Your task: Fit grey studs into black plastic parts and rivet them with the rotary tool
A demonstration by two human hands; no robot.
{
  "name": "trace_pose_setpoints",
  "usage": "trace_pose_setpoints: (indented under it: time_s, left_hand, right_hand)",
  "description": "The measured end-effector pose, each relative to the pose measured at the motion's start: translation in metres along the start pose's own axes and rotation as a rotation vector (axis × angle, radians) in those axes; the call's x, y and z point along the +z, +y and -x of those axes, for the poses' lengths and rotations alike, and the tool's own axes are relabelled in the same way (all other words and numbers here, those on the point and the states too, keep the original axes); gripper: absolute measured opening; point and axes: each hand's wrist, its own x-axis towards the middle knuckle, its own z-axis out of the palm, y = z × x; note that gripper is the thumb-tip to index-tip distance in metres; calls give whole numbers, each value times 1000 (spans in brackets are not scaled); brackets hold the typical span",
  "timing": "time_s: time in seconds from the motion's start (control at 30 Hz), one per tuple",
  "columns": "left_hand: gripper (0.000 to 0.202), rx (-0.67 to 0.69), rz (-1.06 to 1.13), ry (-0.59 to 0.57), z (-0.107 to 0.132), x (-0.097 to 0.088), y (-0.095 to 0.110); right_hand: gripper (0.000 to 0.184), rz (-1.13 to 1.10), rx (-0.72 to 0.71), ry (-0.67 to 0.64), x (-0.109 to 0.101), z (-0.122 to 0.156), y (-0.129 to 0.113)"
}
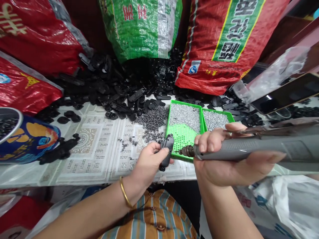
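My left hand (149,160) is closed around a small black plastic part (167,150), held upright near the table's front edge. In my right hand (224,156) is a grey electric screwdriver (249,149), gripped along its body. Its bit (179,151) points left and almost touches the black part. Just behind the two hands lies a green tray (184,136) with small silver screws heaped at its far end. A gold bangle sits on my left wrist.
A second green tray of screws (216,119) adjoins the first on the right. Loose screws (152,121) and a big pile of black plastic parts (119,89) cover the back of the table. Woven sacks (142,26) stand behind. A blue tin (22,139) sits left; a phone (286,94) right.
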Motion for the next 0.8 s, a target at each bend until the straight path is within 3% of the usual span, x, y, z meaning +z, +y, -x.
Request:
trace_pose_setpoints:
  time_s: [0.33,0.6,0.8]
  left_hand:
    - [19,27,10,7,-1,0,0]
    - [18,23,30,12,-2,0,-1]
    - [18,40,38,51,0,3,-4]
  right_hand:
    - [36,19,4,-42,6,4,10]
    - [38,-122,10,-19,7,4,16]
    - [37,-223,-58,-151,2,2,21]
